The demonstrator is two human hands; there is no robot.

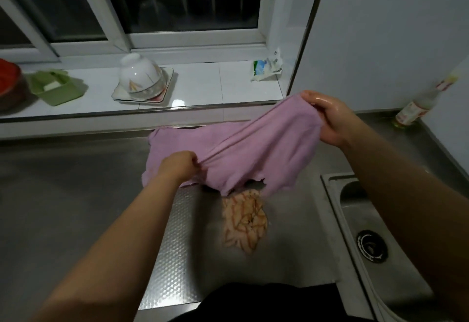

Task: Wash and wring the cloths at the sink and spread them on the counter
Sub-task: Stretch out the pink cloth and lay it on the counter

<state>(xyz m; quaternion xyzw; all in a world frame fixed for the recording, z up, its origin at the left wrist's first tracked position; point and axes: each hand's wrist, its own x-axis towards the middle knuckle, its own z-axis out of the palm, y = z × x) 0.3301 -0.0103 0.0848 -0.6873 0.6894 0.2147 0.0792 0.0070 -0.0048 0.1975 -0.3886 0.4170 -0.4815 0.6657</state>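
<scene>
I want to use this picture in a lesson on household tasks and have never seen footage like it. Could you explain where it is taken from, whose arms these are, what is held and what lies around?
There is one picture, from a camera worn on a person's head, looking down at their own arms. Both hands grip a pink cloth: the left hand bunches one edge, the right hand holds another, stretching it above the steel counter. A striped cloth lies crumpled on the counter below. The sink is at the right. On the tiled sill stand an upturned white bowl on a plate and a green box.
</scene>
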